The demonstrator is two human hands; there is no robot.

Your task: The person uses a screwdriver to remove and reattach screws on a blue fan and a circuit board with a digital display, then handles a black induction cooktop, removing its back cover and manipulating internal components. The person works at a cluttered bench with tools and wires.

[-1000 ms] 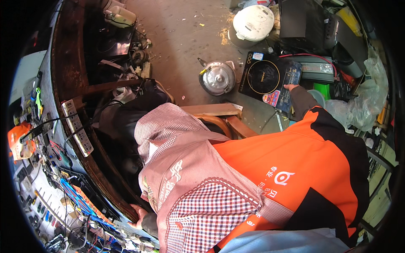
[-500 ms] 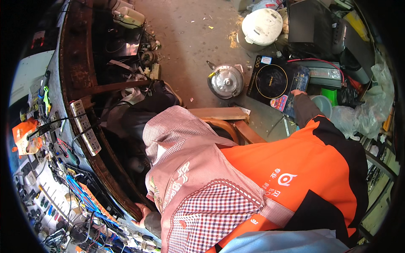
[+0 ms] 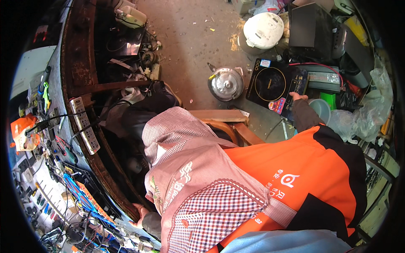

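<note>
Low on the floor lies a black induction cooktop (image 3: 270,83) with a circular ring and stickers. My right hand (image 3: 298,95) is at its control strip, a finger extended onto the panel, nothing held. A steel kettle (image 3: 226,83) with a dark spout stands left of the cooktop, off it. Down at the lower left, my left hand (image 3: 139,214) grips the brown wooden edge (image 3: 112,179) of a workbench. My torso, in an orange and black jacket with a pink checked apron, fills much of the lower view.
A white lidded pot (image 3: 263,29) stands beyond the cooktop. Dark boxy items (image 3: 312,31), plastic bags (image 3: 373,118) and a pale bucket (image 3: 320,111) crowd the right. A power strip (image 3: 84,126) hangs on the bench, whose top holds tools and cables. A wooden seat (image 3: 217,116) is beside my legs.
The view has shifted a little, so the floor items sit further right and slightly lower. My right hand stays at the cooktop, and my left hand stays on the bench edge.
</note>
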